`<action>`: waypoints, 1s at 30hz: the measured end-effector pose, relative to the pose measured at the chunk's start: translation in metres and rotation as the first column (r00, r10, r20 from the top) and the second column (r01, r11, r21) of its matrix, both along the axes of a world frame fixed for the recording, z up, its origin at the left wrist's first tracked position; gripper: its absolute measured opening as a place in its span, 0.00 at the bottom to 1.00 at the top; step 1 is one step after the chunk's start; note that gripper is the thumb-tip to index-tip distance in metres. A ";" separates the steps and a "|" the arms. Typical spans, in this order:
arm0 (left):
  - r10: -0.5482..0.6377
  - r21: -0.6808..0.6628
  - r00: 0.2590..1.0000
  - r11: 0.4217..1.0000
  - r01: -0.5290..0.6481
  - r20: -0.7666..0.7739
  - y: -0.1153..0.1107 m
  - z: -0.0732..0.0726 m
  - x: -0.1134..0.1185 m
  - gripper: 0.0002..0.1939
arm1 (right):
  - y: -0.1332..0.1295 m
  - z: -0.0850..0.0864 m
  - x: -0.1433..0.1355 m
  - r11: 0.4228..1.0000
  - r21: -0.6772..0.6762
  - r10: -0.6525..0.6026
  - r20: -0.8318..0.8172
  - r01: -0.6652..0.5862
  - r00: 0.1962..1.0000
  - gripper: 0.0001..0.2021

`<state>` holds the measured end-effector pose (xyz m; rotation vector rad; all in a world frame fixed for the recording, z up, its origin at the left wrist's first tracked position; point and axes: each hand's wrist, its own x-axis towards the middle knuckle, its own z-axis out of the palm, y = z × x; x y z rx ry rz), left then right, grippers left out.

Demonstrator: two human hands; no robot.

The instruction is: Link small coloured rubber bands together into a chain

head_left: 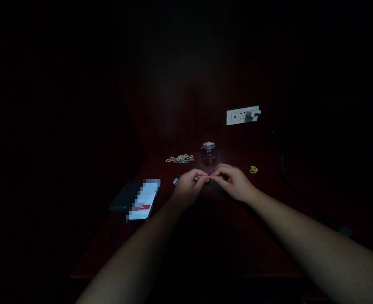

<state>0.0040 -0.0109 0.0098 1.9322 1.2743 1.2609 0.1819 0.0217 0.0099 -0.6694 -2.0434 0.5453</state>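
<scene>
My left hand and my right hand meet over the middle of the table, thumb and fingertips pinched on each side. Stretched between them is a small orange-red rubber band, partly covered by the fingers. Light blue rubber bands lie just left of my left hand, partly hidden by it. Yellow rubber bands rest in a small cluster to the right of my right hand. Behind my left hand is a loose pile of mixed-colour rubber bands. A clear jar with a lid stands upright beyond my fingertips.
On the left lie a lit phone and a dark flat object, with a thin cable near them. A white wall socket holds a plug whose dark cord runs down the right side. The surroundings are very dark.
</scene>
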 end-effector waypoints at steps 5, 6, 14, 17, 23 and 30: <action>-0.014 -0.022 0.998 1.000 0.015 0.059 0.002 0.001 -0.001 0.08 | 0.005 -0.001 0.004 0.999 -0.042 -0.031 -0.052 0.029 0.998 0.07; -0.016 -0.026 0.998 0.999 0.017 0.064 0.002 0.001 -0.001 0.08 | 0.006 -0.002 0.004 0.998 -0.050 -0.037 -0.050 0.035 0.998 0.07; -0.060 -0.033 0.998 0.998 0.060 -0.002 0.001 -0.001 -0.001 0.10 | 0.000 -0.001 0.000 1.000 -0.002 -0.017 0.025 0.017 1.000 0.08; -0.058 -0.033 0.998 0.998 0.059 0.020 0.000 -0.001 -0.001 0.11 | 0.002 -0.003 0.001 1.000 -0.018 -0.018 -0.009 0.018 1.000 0.08; -0.071 -0.057 0.997 0.996 0.072 0.015 0.000 -0.002 -0.001 0.13 | 0.003 -0.007 -0.001 1.000 -0.026 0.016 -0.005 -0.016 1.000 0.07; -0.065 -0.022 0.998 0.998 0.065 -0.001 0.001 -0.003 -0.002 0.11 | 0.000 -0.007 -0.002 0.992 -0.101 0.071 -0.030 -0.073 0.997 0.07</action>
